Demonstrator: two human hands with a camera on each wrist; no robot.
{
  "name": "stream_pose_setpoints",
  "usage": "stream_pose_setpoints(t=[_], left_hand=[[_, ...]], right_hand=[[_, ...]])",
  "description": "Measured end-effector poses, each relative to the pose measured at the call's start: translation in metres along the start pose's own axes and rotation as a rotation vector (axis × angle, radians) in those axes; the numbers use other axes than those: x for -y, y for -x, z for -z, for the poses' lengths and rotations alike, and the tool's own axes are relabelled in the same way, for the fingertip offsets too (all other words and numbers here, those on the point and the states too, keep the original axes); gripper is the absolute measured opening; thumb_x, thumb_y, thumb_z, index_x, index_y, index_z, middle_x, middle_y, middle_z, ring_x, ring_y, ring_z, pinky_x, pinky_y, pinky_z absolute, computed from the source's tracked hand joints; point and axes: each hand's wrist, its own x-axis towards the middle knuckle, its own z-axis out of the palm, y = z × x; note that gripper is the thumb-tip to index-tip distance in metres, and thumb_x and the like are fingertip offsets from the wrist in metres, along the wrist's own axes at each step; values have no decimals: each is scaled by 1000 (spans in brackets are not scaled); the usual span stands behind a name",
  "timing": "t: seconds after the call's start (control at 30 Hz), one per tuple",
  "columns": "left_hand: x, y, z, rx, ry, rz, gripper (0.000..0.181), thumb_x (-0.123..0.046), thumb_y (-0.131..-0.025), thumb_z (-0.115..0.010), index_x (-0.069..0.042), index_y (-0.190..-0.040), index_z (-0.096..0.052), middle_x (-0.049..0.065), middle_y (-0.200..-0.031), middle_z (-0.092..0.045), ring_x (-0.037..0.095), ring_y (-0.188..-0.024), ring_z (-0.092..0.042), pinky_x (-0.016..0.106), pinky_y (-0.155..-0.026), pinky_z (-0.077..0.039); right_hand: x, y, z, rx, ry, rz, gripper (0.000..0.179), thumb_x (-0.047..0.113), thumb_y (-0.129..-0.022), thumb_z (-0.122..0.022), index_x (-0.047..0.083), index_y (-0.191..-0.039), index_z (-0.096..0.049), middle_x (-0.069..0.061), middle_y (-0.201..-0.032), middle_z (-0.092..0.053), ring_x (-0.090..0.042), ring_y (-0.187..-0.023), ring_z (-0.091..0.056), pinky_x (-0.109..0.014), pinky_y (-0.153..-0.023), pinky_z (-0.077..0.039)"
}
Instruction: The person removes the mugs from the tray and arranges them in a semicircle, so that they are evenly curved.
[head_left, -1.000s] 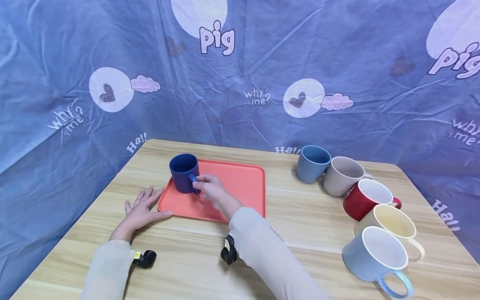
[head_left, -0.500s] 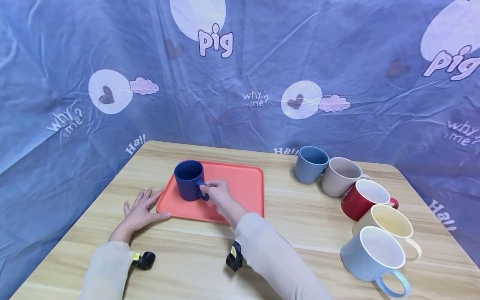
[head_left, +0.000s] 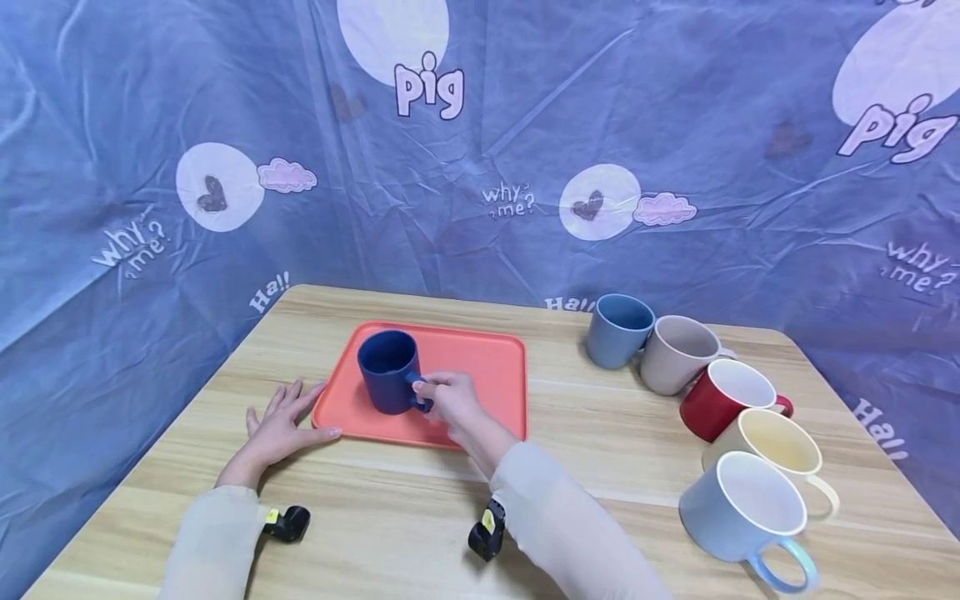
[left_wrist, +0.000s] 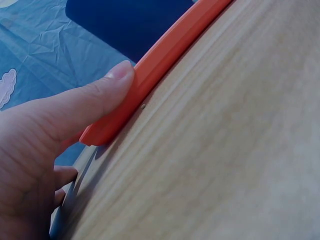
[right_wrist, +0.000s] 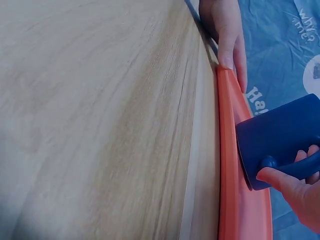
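My right hand [head_left: 459, 407] pinches the handle of a dark blue mug [head_left: 386, 379]. The mug is upright over the left part of a coral-red tray [head_left: 486, 362]; in the right wrist view its base is right at the tray's surface. My left hand [head_left: 276, 427] rests at the tray's near left corner, fingers spread along the left side. In the left wrist view its thumb [left_wrist: 107, 92] lies against the tray's front rim, and part of the dark blue mug [left_wrist: 130, 22] shows beyond it.
On the table's right side, a row of mugs runs from back to front: a grey-blue mug [head_left: 618, 332], a taupe mug [head_left: 675, 358], a red mug [head_left: 712, 404], a cream mug [head_left: 780, 442] and a light blue mug [head_left: 731, 512]. A patterned blue cloth [head_left: 480, 125] hangs behind the table.
With the mug in its grip, my right hand has moved rightward and nearer to me over the tray, away from the left back corner. My left hand stays at the tray's corner.
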Motion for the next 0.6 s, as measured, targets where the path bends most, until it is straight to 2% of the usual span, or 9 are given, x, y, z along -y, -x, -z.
stream_pose_setpoints(t=[0.07,0.17,0.3,0.6], left_hand=[[0,0,0,0,1,-1,88,-53,-66,-65,-11,-135,-30,27,-138,-12,42,-124,4,62,-83,17],[0,-1,0,0,0,-1,88,-53,-66,-65,-11,-135,-30,27,-138,-12,42,-124,4,62,-83,17],[0,-1,0,0,-1,-2,89,-53,-66,-65,-10,-135,-30,27,-138,-12,42,-124,4,62,-83,17],[-1,0,0,7,6,2,89,-53,-66,-65,-11,-136,-29,27,-138,-10,42,-124,5,62,-82,19]], right_hand=[[1,3,4,11,-17,6,13,3,-79,-60,-4,-89,-64,-6,-61,-52,-14,-52,-46,-24,-48,-40],[3,6,9,18,-57,4,13,1,-80,-58,-6,-90,-62,-7,-61,-52,-16,-58,-50,-31,-59,-48],[7,12,17,20,-86,11,14,0,-80,-57,-9,-91,-61,-7,-62,-51,-18,-64,-53,-43,-73,-46],[20,31,38,20,-120,32,18,-3,-81,-55,-12,-96,-57,-9,-69,-52,-18,-69,-51,-47,-77,-42]])
